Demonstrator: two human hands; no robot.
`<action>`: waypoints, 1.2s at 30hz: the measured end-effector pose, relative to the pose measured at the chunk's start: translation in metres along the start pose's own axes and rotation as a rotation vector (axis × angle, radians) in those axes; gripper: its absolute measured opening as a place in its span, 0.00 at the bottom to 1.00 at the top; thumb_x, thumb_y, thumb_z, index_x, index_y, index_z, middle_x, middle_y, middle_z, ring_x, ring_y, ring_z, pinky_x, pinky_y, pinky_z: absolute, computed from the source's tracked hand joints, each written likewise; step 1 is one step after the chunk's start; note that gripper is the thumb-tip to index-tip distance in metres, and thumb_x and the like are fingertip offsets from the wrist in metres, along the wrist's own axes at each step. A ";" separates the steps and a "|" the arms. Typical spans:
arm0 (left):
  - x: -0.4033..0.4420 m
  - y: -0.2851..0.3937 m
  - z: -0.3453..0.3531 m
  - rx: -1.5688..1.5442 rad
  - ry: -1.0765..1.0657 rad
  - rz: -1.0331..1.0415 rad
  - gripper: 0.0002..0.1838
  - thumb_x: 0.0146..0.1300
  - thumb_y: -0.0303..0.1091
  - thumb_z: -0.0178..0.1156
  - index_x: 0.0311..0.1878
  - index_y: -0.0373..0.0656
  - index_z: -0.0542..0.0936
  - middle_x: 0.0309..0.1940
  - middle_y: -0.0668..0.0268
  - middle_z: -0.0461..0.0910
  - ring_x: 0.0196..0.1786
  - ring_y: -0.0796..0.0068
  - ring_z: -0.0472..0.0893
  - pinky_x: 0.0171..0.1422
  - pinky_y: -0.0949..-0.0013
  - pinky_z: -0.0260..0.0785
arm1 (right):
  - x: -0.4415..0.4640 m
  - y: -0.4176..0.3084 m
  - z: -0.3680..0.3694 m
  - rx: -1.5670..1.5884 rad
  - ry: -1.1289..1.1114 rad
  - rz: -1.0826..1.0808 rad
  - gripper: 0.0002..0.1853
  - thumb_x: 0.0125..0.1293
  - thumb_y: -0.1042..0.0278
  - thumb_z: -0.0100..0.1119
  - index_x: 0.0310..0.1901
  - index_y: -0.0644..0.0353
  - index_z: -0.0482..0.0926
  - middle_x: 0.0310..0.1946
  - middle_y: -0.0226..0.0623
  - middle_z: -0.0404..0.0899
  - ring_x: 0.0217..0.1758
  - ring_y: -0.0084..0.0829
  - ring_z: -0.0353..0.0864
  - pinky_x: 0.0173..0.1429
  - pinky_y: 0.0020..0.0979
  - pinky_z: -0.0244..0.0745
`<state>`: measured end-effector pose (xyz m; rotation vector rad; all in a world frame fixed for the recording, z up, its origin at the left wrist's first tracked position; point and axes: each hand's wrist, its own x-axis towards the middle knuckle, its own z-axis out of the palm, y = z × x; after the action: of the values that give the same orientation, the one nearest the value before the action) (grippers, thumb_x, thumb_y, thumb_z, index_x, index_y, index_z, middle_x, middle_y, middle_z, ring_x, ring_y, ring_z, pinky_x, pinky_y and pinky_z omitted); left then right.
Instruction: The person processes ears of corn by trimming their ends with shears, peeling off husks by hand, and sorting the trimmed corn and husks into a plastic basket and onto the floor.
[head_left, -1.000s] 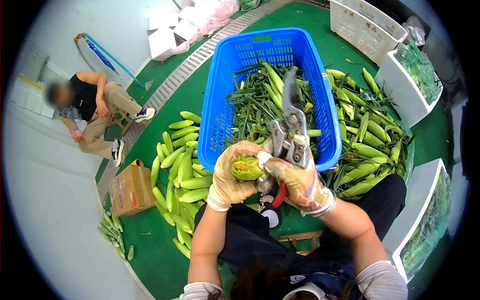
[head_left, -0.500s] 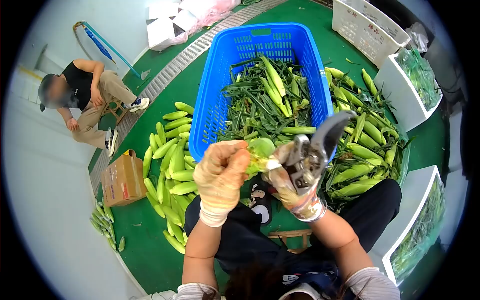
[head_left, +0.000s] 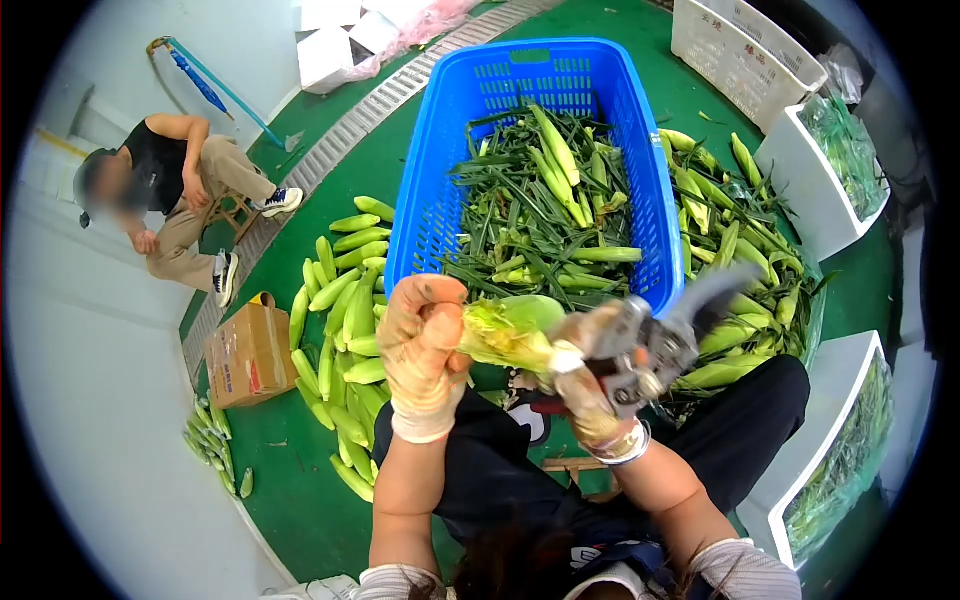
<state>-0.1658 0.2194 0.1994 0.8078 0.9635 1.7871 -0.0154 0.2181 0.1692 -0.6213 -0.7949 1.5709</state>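
Observation:
An ear of corn (head_left: 520, 322) in green husk lies crosswise between my hands, its yellowish silk end to the left. My left hand (head_left: 428, 355), in a pale work glove, is closed with its curled fingers at that silk end. In my gloved right hand (head_left: 588, 392) are pruning shears (head_left: 642, 352), the blade pointing up and right, blurred. The fingers of that hand also touch the right end of the ear. Just beyond my hands stands a blue crate (head_left: 400, 225) holding stripped husks and leaves (head_left: 500, 215).
Trimmed ears (head_left: 345, 340) are piled left of the crate; leafy untrimmed ears (head_left: 735, 340) lie right. A cardboard box (head_left: 250, 358) and small ears (head_left: 207, 440) are farther left. White boxes (head_left: 800, 470) line the right. A seated person (head_left: 185, 190) is at far left.
More of the ear now shows between my hands, as they are farther apart. The right hand and shears have shifted slightly down and right. The view has shifted slightly.

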 end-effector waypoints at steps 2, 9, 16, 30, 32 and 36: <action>-0.009 0.014 -0.005 0.516 0.072 0.130 0.09 0.60 0.30 0.64 0.43 0.40 0.79 0.25 0.73 0.75 0.19 0.89 0.68 0.22 0.83 0.57 | 0.010 -0.003 0.013 -0.217 -0.116 0.045 0.11 0.60 0.69 0.65 0.39 0.57 0.71 0.31 0.34 0.75 0.31 0.27 0.77 0.35 0.27 0.75; -0.012 0.050 -0.122 0.918 0.495 0.185 0.12 0.67 0.34 0.57 0.50 0.39 0.79 0.29 0.72 0.80 0.20 0.92 0.65 0.21 0.86 0.50 | 0.009 -0.072 -0.076 -0.890 -0.343 0.093 0.22 0.53 0.64 0.68 0.44 0.61 0.68 0.29 0.35 0.73 0.32 0.34 0.75 0.40 0.36 0.72; 0.079 -0.022 -0.232 1.449 0.437 -0.495 0.08 0.65 0.31 0.55 0.38 0.36 0.78 0.26 0.62 0.78 0.31 0.70 0.77 0.39 0.69 0.69 | -0.060 -0.146 -0.242 -0.624 0.480 0.149 0.21 0.56 0.70 0.67 0.51 0.60 0.72 0.36 0.32 0.78 0.36 0.27 0.79 0.41 0.26 0.75; -0.075 -0.465 0.219 1.671 -0.966 -0.062 0.15 0.50 0.31 0.61 0.43 0.40 0.77 0.44 0.50 0.81 0.47 0.55 0.82 0.52 0.58 0.74 | -0.074 -0.151 -0.314 -0.177 0.744 -0.060 0.23 0.54 0.80 0.65 0.52 0.59 0.71 0.40 0.29 0.73 0.41 0.23 0.74 0.46 0.24 0.73; -0.056 -0.425 0.222 1.477 -0.986 -0.280 0.24 0.43 0.35 0.66 0.45 0.35 0.77 0.44 0.49 0.81 0.49 0.49 0.80 0.55 0.58 0.73 | -0.075 -0.161 -0.307 -0.308 0.639 0.017 0.28 0.52 0.76 0.69 0.55 0.59 0.68 0.41 0.29 0.72 0.41 0.24 0.74 0.46 0.25 0.73; -0.027 -0.288 0.217 0.910 -0.889 -0.337 0.36 0.45 0.38 0.70 0.57 0.32 0.70 0.48 0.52 0.80 0.48 0.52 0.80 0.55 0.61 0.72 | -0.064 -0.180 -0.292 -1.088 0.461 0.263 0.30 0.53 0.64 0.71 0.54 0.65 0.67 0.35 0.42 0.75 0.38 0.39 0.78 0.45 0.35 0.74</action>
<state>0.1444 0.3295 0.0496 1.6750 1.1563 0.4866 0.3304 0.2072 0.1249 -1.8534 -1.2091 1.0306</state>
